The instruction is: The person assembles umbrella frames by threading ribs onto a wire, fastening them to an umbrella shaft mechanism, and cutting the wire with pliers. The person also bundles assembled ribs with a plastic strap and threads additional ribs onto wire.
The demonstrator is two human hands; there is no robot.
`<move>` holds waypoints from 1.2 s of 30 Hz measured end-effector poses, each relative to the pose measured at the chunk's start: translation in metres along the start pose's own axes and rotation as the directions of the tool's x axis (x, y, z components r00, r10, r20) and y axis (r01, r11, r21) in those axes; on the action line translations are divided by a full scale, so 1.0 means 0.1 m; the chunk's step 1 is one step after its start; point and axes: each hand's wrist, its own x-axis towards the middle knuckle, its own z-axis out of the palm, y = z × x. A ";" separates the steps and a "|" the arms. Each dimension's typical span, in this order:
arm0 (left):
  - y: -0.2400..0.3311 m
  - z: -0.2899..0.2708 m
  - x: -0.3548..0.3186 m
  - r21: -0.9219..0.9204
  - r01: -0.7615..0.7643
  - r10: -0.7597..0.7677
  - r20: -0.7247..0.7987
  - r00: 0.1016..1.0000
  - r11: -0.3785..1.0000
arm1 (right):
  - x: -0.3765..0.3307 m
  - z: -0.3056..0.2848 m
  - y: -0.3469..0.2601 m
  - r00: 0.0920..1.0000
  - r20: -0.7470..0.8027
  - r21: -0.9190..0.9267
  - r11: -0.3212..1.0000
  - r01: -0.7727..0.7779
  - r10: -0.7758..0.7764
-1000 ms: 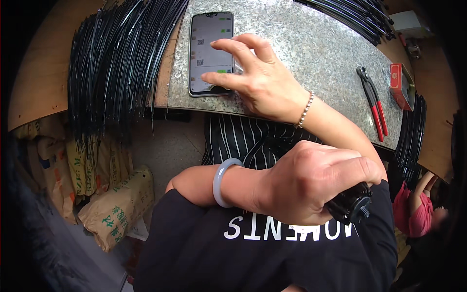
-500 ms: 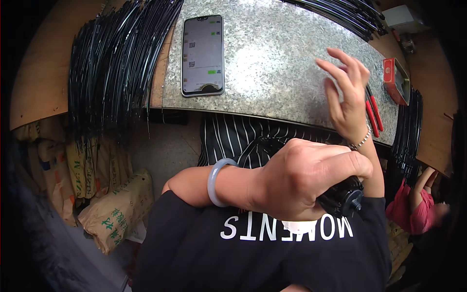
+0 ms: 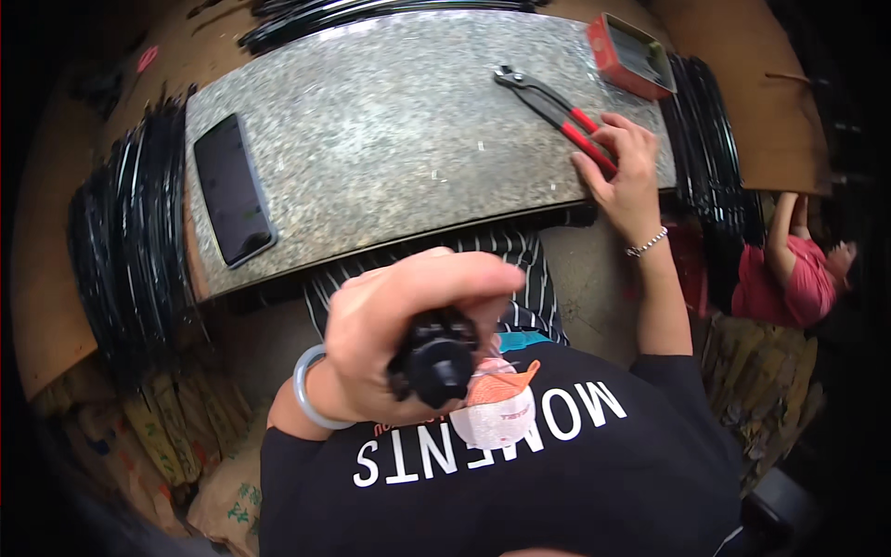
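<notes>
Two hands in view. Left hand (image 3: 394, 299), lower centre of frame, clenched around black cylindrical object (image 3: 441, 367), rounded end facing camera. Right hand (image 3: 631, 165), right of centre, fingers curled at ends of red-handled pincers (image 3: 574, 136); cannot tell if gripping. Pincers lie aslant on grey speckled tabletop (image 3: 371, 121), upper right of frame, near red box (image 3: 608, 51). Dark-screened phone (image 3: 232, 190) at left on tabletop. Black strips (image 3: 135, 251) bundled at far left.
</notes>
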 end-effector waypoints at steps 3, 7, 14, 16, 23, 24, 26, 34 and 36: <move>0.02 0.04 0.00 0.102 0.072 -0.076 0.034 0.997 0.992 | -0.09 0.05 0.13 1.000 0.015 0.020 1.000 -0.018 0.017; 0.05 0.14 -0.03 0.204 0.099 -0.081 -0.091 0.993 0.974 | -0.08 0.10 0.13 0.999 -0.041 0.054 0.999 0.002 0.000; 0.05 0.20 -0.06 0.132 0.170 -0.144 -0.186 0.972 0.977 | 0.00 0.13 0.17 0.997 -0.023 0.034 0.997 0.068 -0.067; 0.00 0.18 -0.05 0.134 0.183 -0.147 -0.239 0.960 0.974 | 0.02 0.15 0.14 0.996 -0.009 0.026 0.995 0.092 -0.092; -0.11 0.09 0.12 0.076 0.264 -0.208 -0.426 0.880 0.961 | -0.06 -0.01 0.08 0.942 0.232 0.758 0.561 -0.331 0.243; -0.14 0.08 0.12 0.096 0.253 -0.188 -0.435 0.881 0.963 | -0.07 -0.05 0.02 0.945 0.233 0.766 0.555 -0.325 0.231; -0.20 0.05 0.10 0.129 0.229 -0.150 -0.446 0.882 0.965 | -0.07 -0.21 -0.13 0.946 0.309 0.858 0.400 -0.322 0.097; -0.28 0.01 0.15 0.104 0.258 -0.175 -0.493 0.852 0.961 | 0.02 -0.73 -0.56 0.962 0.026 0.428 0.873 0.234 -0.271; -0.30 0.01 0.16 0.114 0.248 -0.161 -0.497 0.853 0.962 | 0.04 -0.81 -0.65 0.954 -0.010 0.347 0.894 0.285 -0.300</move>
